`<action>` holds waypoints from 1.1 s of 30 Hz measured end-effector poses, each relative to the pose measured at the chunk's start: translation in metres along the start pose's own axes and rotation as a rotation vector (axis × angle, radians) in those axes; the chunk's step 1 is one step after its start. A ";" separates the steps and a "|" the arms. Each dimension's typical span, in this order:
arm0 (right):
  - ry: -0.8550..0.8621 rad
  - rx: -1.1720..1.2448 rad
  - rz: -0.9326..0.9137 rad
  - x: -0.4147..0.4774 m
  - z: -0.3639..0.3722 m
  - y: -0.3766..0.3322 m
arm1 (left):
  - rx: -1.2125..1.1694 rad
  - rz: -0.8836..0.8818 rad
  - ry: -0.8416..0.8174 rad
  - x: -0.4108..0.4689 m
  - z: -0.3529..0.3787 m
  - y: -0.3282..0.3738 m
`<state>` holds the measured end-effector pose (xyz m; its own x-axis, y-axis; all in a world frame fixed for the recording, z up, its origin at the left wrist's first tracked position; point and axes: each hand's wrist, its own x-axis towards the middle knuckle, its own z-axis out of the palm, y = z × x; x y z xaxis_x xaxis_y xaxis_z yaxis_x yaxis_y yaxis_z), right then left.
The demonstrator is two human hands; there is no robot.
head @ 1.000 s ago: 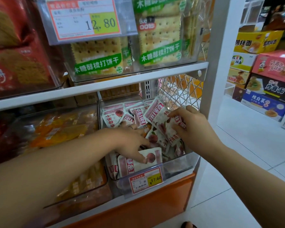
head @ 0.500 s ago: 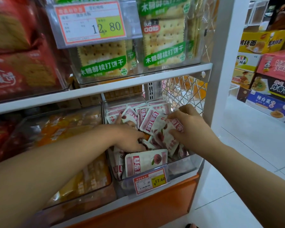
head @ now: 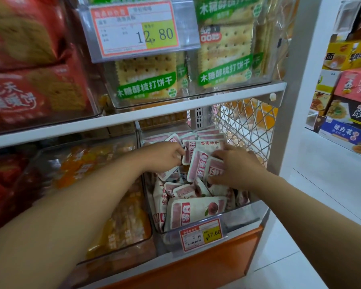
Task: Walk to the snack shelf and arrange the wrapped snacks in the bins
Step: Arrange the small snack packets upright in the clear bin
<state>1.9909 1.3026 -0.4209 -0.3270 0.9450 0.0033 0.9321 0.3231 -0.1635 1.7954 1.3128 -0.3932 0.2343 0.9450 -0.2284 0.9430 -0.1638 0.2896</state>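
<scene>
Wrapped snacks (head: 196,209), small pink-and-white packets with a peach picture, lie in a loose heap in a clear plastic bin (head: 246,213) at the right end of the lower shelf. In the head view both bare arms reach into this bin. The left hand (head: 165,158) is at the back left of the heap, its fingers curled and pinching the edge of one packet. The right hand (head: 238,165) is just beside it, apart from the left, with fingers over and thumb under a couple of tilted packets near the middle of the heap. One packet stands against the bin's front wall, above a price tag (head: 202,236) reading 17.60.

Left of this bin, a second clear bin holds orange-wrapped snacks (head: 104,205). A white shelf board (head: 133,115) runs above both. On it stand soda cracker packs (head: 146,80) with green labels, behind a tag (head: 136,28) reading 12.80, and red biscuit packs (head: 29,90) further left. A wire mesh panel (head: 244,122) closes the shelf's right side. Stacked cartons (head: 352,90) stand well apart at the far right.
</scene>
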 end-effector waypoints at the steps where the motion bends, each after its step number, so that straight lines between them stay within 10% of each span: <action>1: -0.044 -0.051 -0.020 -0.002 -0.003 -0.003 | 0.004 -0.011 0.005 0.002 0.001 0.001; 9: -0.272 -0.117 -0.259 -0.036 -0.002 0.004 | -0.019 -0.011 0.004 0.013 0.008 0.014; 17: 0.105 0.233 -0.148 -0.025 0.009 0.016 | -0.348 0.012 -0.041 0.024 0.019 0.015; 24: -0.174 0.160 -0.100 -0.008 0.008 0.020 | -0.343 -0.008 -0.310 0.009 -0.006 0.008; 33: -0.265 0.091 -0.154 -0.014 0.008 0.016 | -0.048 0.145 0.062 0.049 0.015 0.032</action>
<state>2.0089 1.2937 -0.4313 -0.5035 0.8353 -0.2207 0.8547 0.4442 -0.2686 1.8404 1.3492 -0.4094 0.3508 0.9282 -0.1236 0.8876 -0.2876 0.3598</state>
